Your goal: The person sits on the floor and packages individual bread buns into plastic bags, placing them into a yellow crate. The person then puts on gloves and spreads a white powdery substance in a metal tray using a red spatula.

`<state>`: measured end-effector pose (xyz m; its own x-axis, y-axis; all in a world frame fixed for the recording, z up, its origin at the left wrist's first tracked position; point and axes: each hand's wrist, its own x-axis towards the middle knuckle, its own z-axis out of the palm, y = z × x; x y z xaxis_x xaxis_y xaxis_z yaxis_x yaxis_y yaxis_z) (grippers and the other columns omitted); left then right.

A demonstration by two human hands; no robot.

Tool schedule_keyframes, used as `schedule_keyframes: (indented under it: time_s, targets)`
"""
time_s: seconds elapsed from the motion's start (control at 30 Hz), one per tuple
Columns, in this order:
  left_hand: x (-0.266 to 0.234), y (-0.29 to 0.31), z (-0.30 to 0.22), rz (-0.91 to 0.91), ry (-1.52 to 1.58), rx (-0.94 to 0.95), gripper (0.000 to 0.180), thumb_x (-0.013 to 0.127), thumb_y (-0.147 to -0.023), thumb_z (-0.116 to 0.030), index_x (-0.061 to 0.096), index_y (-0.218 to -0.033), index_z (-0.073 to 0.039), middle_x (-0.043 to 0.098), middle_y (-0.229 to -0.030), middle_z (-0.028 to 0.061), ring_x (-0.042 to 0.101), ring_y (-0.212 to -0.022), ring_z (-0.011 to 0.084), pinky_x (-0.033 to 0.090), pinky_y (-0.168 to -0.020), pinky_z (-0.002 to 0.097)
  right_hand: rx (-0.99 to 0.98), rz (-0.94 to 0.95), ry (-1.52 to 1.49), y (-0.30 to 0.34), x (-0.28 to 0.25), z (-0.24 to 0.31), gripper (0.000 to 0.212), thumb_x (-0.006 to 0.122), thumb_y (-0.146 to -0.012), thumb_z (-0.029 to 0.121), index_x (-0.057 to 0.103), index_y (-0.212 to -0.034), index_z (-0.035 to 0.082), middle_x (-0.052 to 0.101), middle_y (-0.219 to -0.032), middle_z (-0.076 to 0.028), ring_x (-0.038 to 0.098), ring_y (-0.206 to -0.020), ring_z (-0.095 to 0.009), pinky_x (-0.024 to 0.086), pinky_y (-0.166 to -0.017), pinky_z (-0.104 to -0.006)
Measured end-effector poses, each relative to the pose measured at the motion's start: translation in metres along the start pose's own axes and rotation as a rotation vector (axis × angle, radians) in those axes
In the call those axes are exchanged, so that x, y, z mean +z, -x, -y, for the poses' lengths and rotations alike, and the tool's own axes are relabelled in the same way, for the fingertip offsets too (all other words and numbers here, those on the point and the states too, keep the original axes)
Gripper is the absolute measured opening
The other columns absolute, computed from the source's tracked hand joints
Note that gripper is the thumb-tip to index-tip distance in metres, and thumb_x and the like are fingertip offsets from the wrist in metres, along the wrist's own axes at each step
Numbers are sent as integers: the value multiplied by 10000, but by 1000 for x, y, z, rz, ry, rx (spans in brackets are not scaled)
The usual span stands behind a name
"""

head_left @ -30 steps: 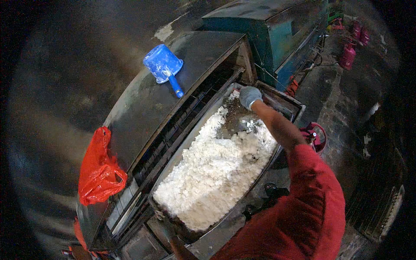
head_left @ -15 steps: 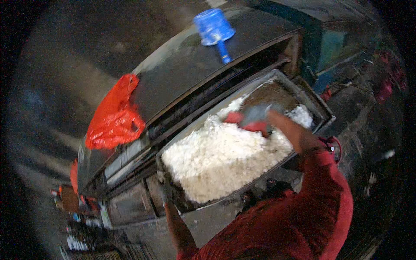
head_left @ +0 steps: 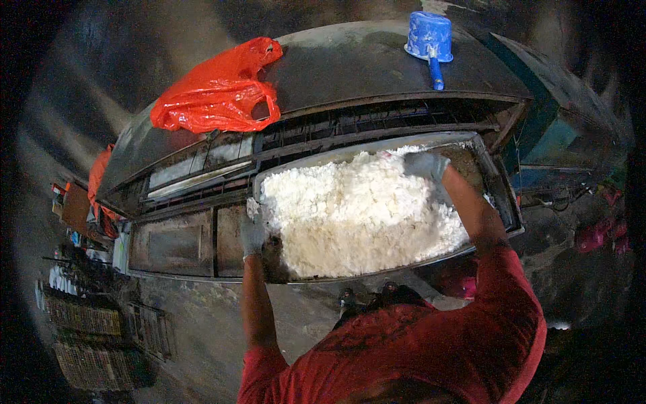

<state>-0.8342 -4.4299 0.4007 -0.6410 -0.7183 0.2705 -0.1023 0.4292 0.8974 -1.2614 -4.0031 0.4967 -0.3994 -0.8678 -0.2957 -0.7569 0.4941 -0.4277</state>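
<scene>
A long metal tray (head_left: 508, 202) holds a thick bed of white crumbly material (head_left: 356, 188), greyer and lower along the near side. My left hand (head_left: 252, 232), in a grey glove, grips the tray's left end wall; a pale scrap shows by its fingertips. My right hand (head_left: 426, 165), also gloved, lies on the white material near the far right part of the tray. Its fingers stretch leftward with their tips partly sunk in the crumbs. At the right end, the tray's brown bottom shows.
Behind the tray, a dark curved cover (head_left: 336, 71) carries a red plastic bag (head_left: 208, 91) and a blue dipper (head_left: 429, 37). Slatted metalwork (head_left: 377, 121) runs under its edge. A flat brown panel (head_left: 171, 242) lies left of the tray. Crates (head_left: 87, 337) stand at lower left.
The view has turned and steadied. My right hand has moved from over the bare right part to the far side of the white material. My left hand stays at the tray's left end.
</scene>
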Motion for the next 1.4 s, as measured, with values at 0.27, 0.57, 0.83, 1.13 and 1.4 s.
schedule_keyframes:
  time_s: [0.27, 0.57, 0.83, 1.13, 1.4]
  targets:
    - [-9, 13, -65, 32, -518, -363, 633, 579, -979, -502, 556, -1221, 82, 660, -1132, 310, 660, -1041, 440, 510, -843, 479, -101, -49, 135, 4, -63, 149, 511, 628, -909, 435, 671, -1229, 38, 684, -1151, -259, 657, -1051, -412, 502, -958, -470]
    - [-9, 11, -38, 119, -285, -178, 614, 545, -1021, -435, 509, -1359, 77, 633, -1286, 261, 636, -1166, 354, 507, -900, 427, -97, -492, -36, 58, -6, -10, 380, 623, -924, 405, 747, -1108, 96, 724, -1091, -216, 686, -1040, -345, 530, -939, -436]
    - [-17, -16, -8, 55, -389, -187, 514, 548, -1040, -392, 555, -1265, 70, 673, -1222, 165, 665, -1008, 287, 527, -822, 406, 173, -242, -465, -18, 137, 22, 443, 690, -896, 409, 722, -1182, 73, 724, -1146, -120, 647, -1050, -231, 518, -923, -380]
    - [21, -57, -63, 128, 7, -285, 499, 532, -1037, -324, 488, -1330, 77, 650, -1244, 200, 661, -1014, 321, 533, -856, 422, 130, -165, 147, 34, -15, 13, 369, 645, -870, 289, 730, -1173, 96, 733, -1086, -169, 706, -855, -303, 546, -759, -441]
    - [21, -88, -58, 210, 144, -303, 548, 583, -985, -230, 423, -1406, 84, 611, -1306, 224, 642, -1071, 342, 525, -906, 426, 120, -661, -667, 112, 58, 93, 388, 496, -1028, 306, 647, -1329, 115, 734, -1121, -149, 716, -916, -256, 550, -822, -352]
